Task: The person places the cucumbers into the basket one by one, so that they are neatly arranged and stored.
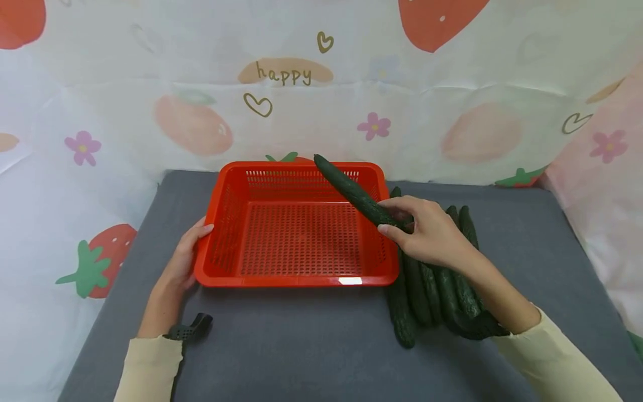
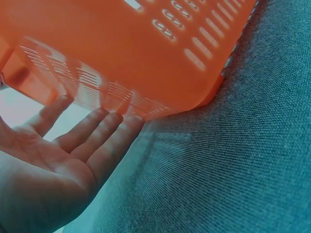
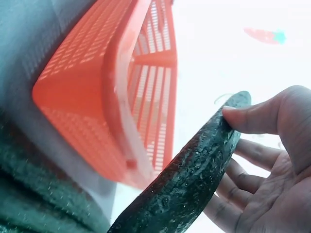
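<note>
A red plastic basket [image 1: 301,280] with slotted walls stands on the grey cloth. My left hand [image 1: 185,257] holds its left side, with the thumb at the rim. In the left wrist view, the fingers [image 2: 99,138] of that hand lie fairly straight against the outer wall. My right hand [image 1: 427,231] pinches a dark green cucumber [image 1: 351,191] near one end, thumb on one side and fingers on the other. The cucumber slants up and left over the basket's right rim, raised above its floor. Below the right hand, several more cucumbers [image 1: 402,312] lie beside the basket, partly hidden by the arm.
The grey cloth [image 1: 301,346] covers the table. Behind it hangs a white printed curtain [image 1: 311,123] with strawberries, flowers and hearts, which also runs down both sides. A black strap with a wrist camera [image 1: 193,329] sits on the left wrist.
</note>
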`<state>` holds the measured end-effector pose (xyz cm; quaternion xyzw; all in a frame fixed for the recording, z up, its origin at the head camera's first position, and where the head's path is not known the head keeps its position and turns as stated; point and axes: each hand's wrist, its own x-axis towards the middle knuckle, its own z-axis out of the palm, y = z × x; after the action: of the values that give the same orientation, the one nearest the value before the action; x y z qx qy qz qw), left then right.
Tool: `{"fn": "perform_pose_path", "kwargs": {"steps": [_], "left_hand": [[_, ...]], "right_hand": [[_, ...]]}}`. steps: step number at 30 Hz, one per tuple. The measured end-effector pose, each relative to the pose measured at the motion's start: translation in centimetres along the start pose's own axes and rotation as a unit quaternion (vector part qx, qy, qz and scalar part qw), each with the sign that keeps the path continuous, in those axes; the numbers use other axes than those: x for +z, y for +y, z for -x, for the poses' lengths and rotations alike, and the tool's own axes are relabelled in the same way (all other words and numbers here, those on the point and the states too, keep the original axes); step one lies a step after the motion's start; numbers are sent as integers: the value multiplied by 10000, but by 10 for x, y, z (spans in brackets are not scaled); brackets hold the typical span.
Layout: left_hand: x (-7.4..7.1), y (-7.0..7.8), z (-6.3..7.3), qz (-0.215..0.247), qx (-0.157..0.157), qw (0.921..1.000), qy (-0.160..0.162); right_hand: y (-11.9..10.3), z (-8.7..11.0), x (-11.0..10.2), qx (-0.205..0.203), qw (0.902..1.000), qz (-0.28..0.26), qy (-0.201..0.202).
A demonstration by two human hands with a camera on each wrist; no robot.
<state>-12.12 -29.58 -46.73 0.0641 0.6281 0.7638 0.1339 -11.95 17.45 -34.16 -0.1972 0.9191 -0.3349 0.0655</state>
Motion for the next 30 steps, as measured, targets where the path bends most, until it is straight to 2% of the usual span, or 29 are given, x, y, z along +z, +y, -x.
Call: {"fn": "perform_pose_path", "kwargs": {"steps": [10,17,21,26,30], "left_hand": [[-1,-2,3,5,-33,9999,-108],[1,1,-3,-49,51,9999,-110],[0,1,-3,-104,38,9999,-74],[0,-2,0,-11,-54,9998,-196],[0,-2,-1,36,0,9998,-176]], "right_hand": [[-23,-17,16,-348,9990,262,-72],[-38,-30,23,-628,9961,609,-129],[-44,-36,31,-715,9944,737,-244],[-50,-38,41,-747,9919,900,-487],[-55,-41,46,-770,9901,1017,-590]]}}
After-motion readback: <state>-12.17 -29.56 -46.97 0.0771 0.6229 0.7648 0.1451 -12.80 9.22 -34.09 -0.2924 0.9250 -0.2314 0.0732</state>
